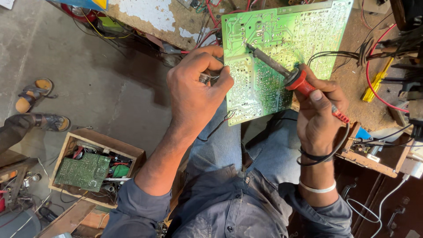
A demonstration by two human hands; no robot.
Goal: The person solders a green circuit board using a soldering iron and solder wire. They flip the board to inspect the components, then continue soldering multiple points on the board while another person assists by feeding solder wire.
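Head view: one cam, looks down at both hands over the lap.
Left hand [196,90]: fingers curled in tight, thumb and first finger pinched together. It holds a thin bit of shiny wire [206,78] and touches the left edge of the board.
How far open, L: nearly closed, only a tiny gap at the pinch.
Right hand [318,110]: wrapped shut round the red handle of the soldering iron [286,75], like holding a pen.
How far open, R: closed on the handle, no gap seen.
Iron: dark metal rod slants up and left from the red handle. Its tip sits on the board, near the board's top middle.
Iron cord: black, loops round the right wrist.
Green circuit board [277,48]: big, solder side up, tilted. Its top part lies on the worktop, its bottom edge hangs off the worktop's near edge over the knees.
Worktop [352,83]: brown, rough and worn, at the top and right of the pic.
Yellow tool [376,81]: lies on the worktop, right of the board, well apart from the right hand. Can't tell what kind.
Red wire [374,66]: curves on the worktop next to the yellow tool.
Wood box [94,165]: on the floor, low left, with a small green board and wires inside.
Sandals [42,105]: on the grey floor, far left, someone else's feet.
Clothes: grey shirt sleeves, blue jeans. White band on the right wrist.
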